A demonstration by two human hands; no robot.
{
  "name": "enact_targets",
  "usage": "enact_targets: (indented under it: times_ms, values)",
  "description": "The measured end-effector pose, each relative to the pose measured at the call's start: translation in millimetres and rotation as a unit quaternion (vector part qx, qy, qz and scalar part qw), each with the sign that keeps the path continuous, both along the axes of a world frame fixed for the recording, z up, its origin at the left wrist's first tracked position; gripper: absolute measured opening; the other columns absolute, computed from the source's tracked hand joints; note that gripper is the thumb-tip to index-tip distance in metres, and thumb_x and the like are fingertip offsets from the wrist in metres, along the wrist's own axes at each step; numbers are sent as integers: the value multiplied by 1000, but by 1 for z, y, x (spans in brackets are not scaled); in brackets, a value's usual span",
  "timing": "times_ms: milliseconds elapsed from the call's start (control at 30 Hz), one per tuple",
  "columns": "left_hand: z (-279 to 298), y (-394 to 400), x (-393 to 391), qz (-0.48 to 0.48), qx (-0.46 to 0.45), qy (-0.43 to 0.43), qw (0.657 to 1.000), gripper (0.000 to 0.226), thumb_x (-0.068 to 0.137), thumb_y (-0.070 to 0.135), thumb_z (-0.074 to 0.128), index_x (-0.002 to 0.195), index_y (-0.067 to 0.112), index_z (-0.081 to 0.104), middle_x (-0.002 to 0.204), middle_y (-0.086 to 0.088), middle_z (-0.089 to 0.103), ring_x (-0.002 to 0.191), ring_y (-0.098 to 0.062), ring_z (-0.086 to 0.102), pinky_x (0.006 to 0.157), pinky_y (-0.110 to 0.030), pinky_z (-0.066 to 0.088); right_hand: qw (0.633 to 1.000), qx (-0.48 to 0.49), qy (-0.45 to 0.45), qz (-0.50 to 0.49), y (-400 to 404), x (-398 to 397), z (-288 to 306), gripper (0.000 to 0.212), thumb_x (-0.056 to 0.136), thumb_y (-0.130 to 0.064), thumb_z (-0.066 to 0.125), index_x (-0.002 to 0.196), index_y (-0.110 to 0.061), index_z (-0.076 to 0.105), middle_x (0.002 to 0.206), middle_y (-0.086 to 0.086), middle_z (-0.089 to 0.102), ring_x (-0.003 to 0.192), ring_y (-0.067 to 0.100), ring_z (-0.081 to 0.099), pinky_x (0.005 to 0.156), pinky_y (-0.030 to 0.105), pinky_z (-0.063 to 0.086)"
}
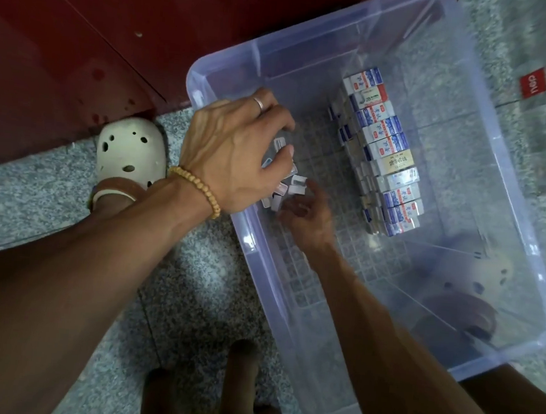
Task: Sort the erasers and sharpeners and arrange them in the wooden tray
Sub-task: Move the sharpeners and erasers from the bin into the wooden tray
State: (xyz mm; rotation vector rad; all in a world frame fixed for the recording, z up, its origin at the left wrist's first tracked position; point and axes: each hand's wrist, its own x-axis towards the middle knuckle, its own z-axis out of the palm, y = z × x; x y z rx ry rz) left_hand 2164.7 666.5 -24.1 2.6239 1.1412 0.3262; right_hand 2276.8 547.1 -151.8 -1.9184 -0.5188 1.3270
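Head view, only one cam. Clear plastic bin (pixel 485 179) sits on a speckled stone floor (pixel 194 266), dark red panel (pixel 83 25) behind it. No wooden tray visible anywhere in frame, so the target spot can't be confirmed.

Erasers (pixel 385 150): boxed, blue/white/red sleeves, stood on edge in a tight row along the bin's middle, running near to far. A second, lower row seems to sit just left of it, touching. Packed like that they look already grouped, probably so they lift out as a block.

Sharpeners (pixel 288 188): small pale grey pieces in a loose heap near the bin's left wall, well apart from the eraser row. Count unclear, partly hidden by the hands.

Left hand (pixel 237 147): reaches over the bin rim, fingers curled down, thumb and fingertips pinching what looks like one or more sharpeners at the top of the heap. Ring on one finger, bead bracelet (pixel 197 187) on the wrist.

Right hand (pixel 307 213): inside the bin, just beside the heap, palm turned up, fingers loosely spread, cupped under the pile. Can't see it holding anything; looks like a catch/collect pose.

Judgement: mid-sort, gathering sharpeners into one hand. White clog (pixel 131 151) on the left foot outside the bin. Red label (pixel 533 86) on the floor, far right.
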Motion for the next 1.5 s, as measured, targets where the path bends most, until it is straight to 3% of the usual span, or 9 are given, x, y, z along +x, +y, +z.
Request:
enact_targets:
  times_ms: [67,167,333,567,800,933,1133,1333,1500]
  values:
    - [0,-1,0,8,-1,4,1000,27,87,38,55,100,18,67,98,-1,63,75,-21,61,69,-27,32,988,44,-138,53,-6,0,-7,62,80,-17,75,135,-14,45,107,7,59,92,19,63,76,33,57]
    - [0,-2,2,16,-10,8,1000,26,87,37,54,101,19,67,98,1,63,76,-21,63,70,-30,39,911,38,-367,186,-12,5,-33,79,72,-47,65,138,-9,47,127,21,54,111,40,55,86,49,50]
    - [2,-3,4,28,-9,7,1000,26,84,35,54,101,19,67,95,0,63,75,-22,63,68,-33,42,854,101,-415,298,8,10,-67,84,82,-52,67,147,-13,31,150,28,37,136,47,37,109,61,34]
    - [1,-3,5,27,-4,-6,1000,22,83,31,56,97,17,67,90,0,63,73,-24,61,66,-32,40,768,236,-493,334,38,18,-91,61,91,-44,67,140,-18,42,141,26,50,124,43,50,101,53,39]
    - [2,-3,5,29,-10,1,1000,22,82,30,57,96,16,67,89,0,63,75,-25,62,68,-36,44,761,230,-505,336,43,30,-85,45,85,-48,67,116,-15,63,97,9,58,89,31,55,64,39,44]
    - [2,-2,5,28,-11,1,1000,21,80,30,57,95,18,67,88,2,63,76,-23,62,69,-34,41,746,224,-532,332,51,29,-82,30,85,-38,64,100,-12,60,92,9,58,88,29,55,56,37,47]
    - [3,-2,4,20,-6,-4,1000,20,82,31,56,92,18,67,85,3,62,73,-19,59,69,-27,34,723,227,-561,334,58,32,-87,24,84,-25,68,102,-15,55,89,10,58,76,32,57,45,33,41]
    - [2,-2,4,25,-9,13,1000,17,81,30,59,91,18,66,84,3,61,72,-19,58,67,-26,30,803,192,-493,275,57,40,-77,17,81,-16,56,92,-4,62,87,19,58,74,38,58,50,42,51]
    - [1,-1,4,20,-10,5,1000,17,81,29,59,92,19,67,82,3,61,72,-21,59,68,-30,36,755,169,-561,295,30,47,-83,17,92,-21,61,99,-6,65,103,17,63,89,35,57,53,35,48]
